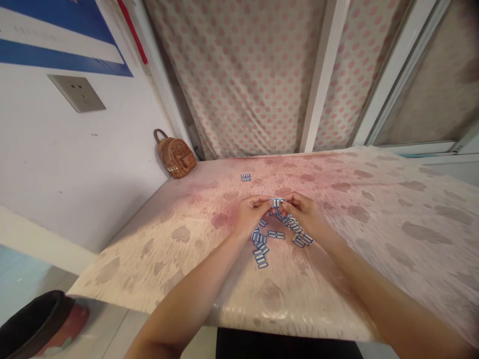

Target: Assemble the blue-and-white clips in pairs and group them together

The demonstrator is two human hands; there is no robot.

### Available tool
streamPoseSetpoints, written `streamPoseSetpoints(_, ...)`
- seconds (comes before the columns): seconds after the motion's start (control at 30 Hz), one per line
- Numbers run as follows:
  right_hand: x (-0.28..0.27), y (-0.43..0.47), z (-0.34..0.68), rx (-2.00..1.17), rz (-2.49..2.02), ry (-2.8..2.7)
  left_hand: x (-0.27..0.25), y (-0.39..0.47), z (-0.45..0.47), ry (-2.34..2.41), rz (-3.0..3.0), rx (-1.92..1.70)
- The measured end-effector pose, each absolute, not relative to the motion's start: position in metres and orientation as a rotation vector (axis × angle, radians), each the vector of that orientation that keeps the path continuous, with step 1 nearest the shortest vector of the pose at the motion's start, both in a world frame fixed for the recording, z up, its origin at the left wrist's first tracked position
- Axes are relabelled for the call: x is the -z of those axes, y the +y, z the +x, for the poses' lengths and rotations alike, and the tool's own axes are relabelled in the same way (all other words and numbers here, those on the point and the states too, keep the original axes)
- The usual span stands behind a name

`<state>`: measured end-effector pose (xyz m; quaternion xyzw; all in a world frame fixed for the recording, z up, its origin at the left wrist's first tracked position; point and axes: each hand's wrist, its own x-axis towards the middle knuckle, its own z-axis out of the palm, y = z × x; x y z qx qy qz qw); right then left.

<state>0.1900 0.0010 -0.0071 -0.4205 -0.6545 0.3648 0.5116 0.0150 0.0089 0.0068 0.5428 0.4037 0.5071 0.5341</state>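
Note:
Both hands pinch a small white label piece with blue borders [277, 202] by its two sides, a little above the table. My left hand [251, 213] has thumb and fingers closed on its left edge. The right edge is between the thumb and fingers of my right hand [306, 213]. Below the hands lie several similar blue-bordered label pieces: a loose cluster [259, 244] on the left, a single strip [276, 234] in the middle, and an overlapping row [299, 230] near my right wrist. Farther back, a small label block [246, 177] lies apart on the tablecloth.
A patterned tablecloth [179, 264] covers the table. At the back left corner a brown mini backpack [177, 157] leans against the wall. A dotted curtain [254, 80] hangs behind the table. On the floor at left stands a dark-rimmed bin [69, 319].

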Motion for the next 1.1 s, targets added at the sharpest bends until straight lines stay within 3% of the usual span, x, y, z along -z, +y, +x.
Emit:
streamPoseSetpoints(0.3,0.011,0.009,0.190,-0.900,-1.052,-1.499,-0.001,0.012,0.018,0.976,1.322,-1.252)
streamPoseSetpoints(0.57,0.025,0.022,0.226,-0.295,-1.661,-1.746,0.002,0.025,0.005,1.123,1.325,-1.387)
streamPoseSetpoints(0.8,0.029,0.019,0.227,-0.326,-1.708,-2.052,0.007,0.029,0.004,1.104,1.285,-1.411)
streamPoseSetpoints(1.1,0.023,0.019,0.224,-0.383,-1.582,-1.985,0.012,0.029,0.003,1.062,1.346,-1.400)
